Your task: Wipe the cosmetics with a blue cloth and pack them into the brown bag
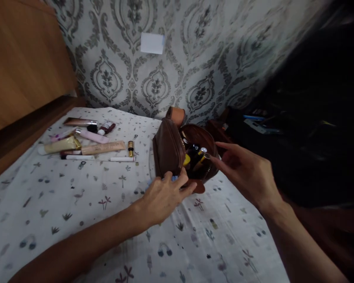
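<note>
A brown leather cosmetic bag (168,147) stands unzipped on the patterned sheet, its mouth open toward the right. Inside are several cosmetics, among them a yellow item (187,160) and a tube with a round shiny end (207,156). My left hand (168,196) grips the bag's front edge near its tan tab (199,186), fingers partly bent. Something blue shows behind those fingers, too covered to name. At the bag's right rim, my right hand (247,173) pinches the edge between thumb and forefinger, with the thumb tip close to the round-ended tube.
Left of the bag lie several cosmetics: a beige tube (103,147), a cream tube (59,145), a pink tube (93,136), a gold-and-black lipstick (131,148) and a white pen-like stick (122,159). A wooden cabinet (26,59) borders the left; patterned wallpaper (156,86) stands behind.
</note>
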Demonstrator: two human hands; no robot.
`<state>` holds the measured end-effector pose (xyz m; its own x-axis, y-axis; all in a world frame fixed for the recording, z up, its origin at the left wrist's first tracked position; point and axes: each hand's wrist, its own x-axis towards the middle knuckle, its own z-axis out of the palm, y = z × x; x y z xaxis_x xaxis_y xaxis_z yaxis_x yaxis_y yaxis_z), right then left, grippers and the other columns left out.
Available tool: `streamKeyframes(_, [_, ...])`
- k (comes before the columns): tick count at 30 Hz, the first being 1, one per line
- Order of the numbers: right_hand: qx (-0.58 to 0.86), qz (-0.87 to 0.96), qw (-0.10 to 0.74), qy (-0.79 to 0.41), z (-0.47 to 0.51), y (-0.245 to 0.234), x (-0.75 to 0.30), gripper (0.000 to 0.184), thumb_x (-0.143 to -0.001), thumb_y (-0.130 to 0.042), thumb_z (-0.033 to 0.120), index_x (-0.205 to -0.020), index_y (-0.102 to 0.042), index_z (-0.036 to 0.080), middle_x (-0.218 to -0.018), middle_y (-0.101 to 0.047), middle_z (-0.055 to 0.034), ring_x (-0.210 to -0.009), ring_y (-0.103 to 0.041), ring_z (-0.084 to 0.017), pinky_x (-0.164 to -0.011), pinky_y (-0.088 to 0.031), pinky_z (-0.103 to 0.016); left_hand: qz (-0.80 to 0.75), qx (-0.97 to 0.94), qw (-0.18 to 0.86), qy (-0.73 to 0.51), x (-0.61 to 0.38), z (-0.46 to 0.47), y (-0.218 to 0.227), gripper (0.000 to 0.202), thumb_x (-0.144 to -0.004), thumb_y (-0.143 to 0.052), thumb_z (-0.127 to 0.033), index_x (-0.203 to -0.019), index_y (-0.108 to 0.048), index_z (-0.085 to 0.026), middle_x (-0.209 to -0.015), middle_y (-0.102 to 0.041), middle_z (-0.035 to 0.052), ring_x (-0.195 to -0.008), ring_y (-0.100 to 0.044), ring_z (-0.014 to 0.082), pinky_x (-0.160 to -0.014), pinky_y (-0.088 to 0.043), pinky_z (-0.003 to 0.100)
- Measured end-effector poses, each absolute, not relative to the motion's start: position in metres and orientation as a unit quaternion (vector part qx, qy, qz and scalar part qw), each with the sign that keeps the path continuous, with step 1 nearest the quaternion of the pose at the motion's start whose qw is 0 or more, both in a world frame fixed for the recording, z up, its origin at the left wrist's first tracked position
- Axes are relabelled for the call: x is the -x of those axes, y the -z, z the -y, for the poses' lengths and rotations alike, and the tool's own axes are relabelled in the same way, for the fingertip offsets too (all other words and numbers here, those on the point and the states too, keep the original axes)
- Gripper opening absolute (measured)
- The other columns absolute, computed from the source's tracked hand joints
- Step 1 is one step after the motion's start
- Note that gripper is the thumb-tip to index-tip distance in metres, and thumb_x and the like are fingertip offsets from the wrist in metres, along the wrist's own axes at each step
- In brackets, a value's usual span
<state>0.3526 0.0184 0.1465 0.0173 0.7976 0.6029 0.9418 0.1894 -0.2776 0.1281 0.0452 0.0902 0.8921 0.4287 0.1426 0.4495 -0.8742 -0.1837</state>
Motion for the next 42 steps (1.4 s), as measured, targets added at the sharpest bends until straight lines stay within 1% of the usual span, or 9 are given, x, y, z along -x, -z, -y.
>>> streamKeyframes(3, [0.573, 0.722, 0.370, 0.117, -0.009, -0.141, -0.328, 0.013, -0.092, -0.062, 0.032, -0.094, -0.071, 0.023, -0.073, -0.069, -0.0023, -0.059, -0.063, -0.017, -0.055, -0.046, -0.029, 0.223, 0.967, 0.107, 0.066, -0.125, -0.048, -0.091, 0.072, -0.086, -0.055, -0.012, -0.152, -0.028, -0.023, -0.156, -0.034, 0.0139, -0.104, -0.058, 0.0260, -0.061, -0.056, 0.029])
streamKeyframes(10, [0.462, 0.805, 0.361, 0.093, -0.005, -0.116, -0.284, 0.030, -0.098, -0.055, 0.026, -0.069, -0.057, 0.019, -0.056, -0.057, 0.0019, -0.047, -0.053, -0.009, -0.048, -0.039, -0.022, 0.147, 0.964, 0.146, 0.168, -0.097, -0.068, -0.063, 0.046, -0.098, -0.042, -0.018, -0.144, -0.042, -0.025, -0.162, -0.028, 0.0060, -0.110, -0.055, 0.0209, -0.055, -0.053, 0.022])
streamKeyframes(13, [0.422, 0.822, 0.374, 0.075, -0.003, -0.108, -0.270, 0.032, -0.098, -0.056, 0.022, -0.066, -0.054, 0.019, -0.055, -0.053, 0.0023, -0.048, -0.050, -0.009, -0.049, -0.036, -0.022, 0.148, 0.954, 0.150, 0.214, -0.076, -0.086, -0.046, 0.044, -0.100, -0.037, -0.017, -0.144, -0.042, -0.023, -0.153, -0.044, 0.0098, -0.119, -0.054, 0.0205, -0.064, -0.054, 0.021])
streamKeyframes(16, [0.390, 0.838, 0.381, 0.036, -0.002, -0.093, -0.252, 0.033, -0.098, -0.053, 0.020, -0.065, -0.054, 0.018, -0.055, -0.051, 0.0023, -0.049, -0.047, -0.009, -0.050, -0.034, -0.023, 0.294, 0.922, 0.118, 0.221, -0.053, -0.111, -0.033, 0.046, -0.097, -0.038, -0.011, -0.141, -0.046, -0.020, -0.137, -0.057, 0.0130, -0.120, -0.057, 0.0221, -0.076, -0.056, 0.027])
streamKeyframes(19, [0.388, 0.845, 0.366, -0.032, -0.009, -0.071, -0.232, 0.030, -0.099, -0.050, 0.022, -0.071, -0.059, 0.018, -0.061, -0.055, 0.0011, -0.053, -0.051, -0.010, -0.053, -0.037, -0.023, 0.463, 0.864, 0.065, 0.189, -0.030, -0.138, -0.025, 0.051, -0.091, -0.038, -0.005, -0.141, -0.046, -0.014, -0.142, -0.053, 0.0169, -0.127, -0.053, 0.0274, -0.092, -0.053, 0.038])
streamKeyframes(22, [0.448, 0.820, 0.338, -0.112, -0.027, -0.046, -0.212, 0.014, -0.097, -0.052, 0.023, -0.095, -0.065, 0.019, -0.077, -0.064, -0.0022, -0.064, -0.059, -0.013, -0.061, -0.046, -0.024, 0.496, 0.857, -0.001, 0.141, -0.011, -0.153, -0.021, 0.042, -0.091, -0.044, -0.010, -0.132, -0.053, -0.011, -0.136, -0.056, 0.0196, -0.126, -0.053, 0.0309, -0.099, -0.047, 0.044])
streamKeyframes(28, [0.532, 0.756, 0.358, -0.133, -0.076, -0.005, -0.186, 0.041, -0.090, -0.050, 0.018, -0.131, -0.053, 0.016, -0.116, -0.060, -0.0139, -0.108, -0.059, -0.025, -0.096, -0.052, -0.042, 0.459, 0.867, -0.014, 0.190, 0.004, -0.146, -0.018, 0.028, -0.091, -0.049, -0.015, -0.115, -0.062, -0.017, -0.115, -0.060, 0.0123, -0.109, -0.057, 0.0265, -0.093, -0.049, 0.039])
streamKeyframes(34, [0.556, 0.734, 0.380, -0.085, -0.104, 0.031, -0.171, 0.052, -0.091, -0.043, 0.019, -0.141, -0.043, 0.009, -0.138, -0.050, -0.0221, -0.132, -0.046, -0.031, -0.110, -0.041, -0.053, 0.404, 0.875, -0.045, 0.262, 0.003, -0.139, -0.007, 0.020, -0.087, -0.051, -0.012, -0.102, -0.063, -0.018, -0.106, -0.059, 0.0097, -0.102, -0.056, 0.0247, -0.090, -0.050, 0.038])
streamKeyframes(42, [0.526, 0.759, 0.372, -0.095, -0.106, 0.036, -0.178, 0.050, -0.089, -0.045, 0.018, -0.140, -0.049, 0.017, -0.137, -0.054, -0.0159, -0.130, -0.049, -0.030, -0.108, -0.044, -0.051, 0.354, 0.864, -0.146, 0.328, 0.002, -0.142, -0.007, 0.022, -0.090, -0.047, -0.015, -0.103, -0.064, -0.019, -0.100, -0.068, 0.0071, -0.098, -0.062, 0.0216, -0.089, -0.050, 0.033])
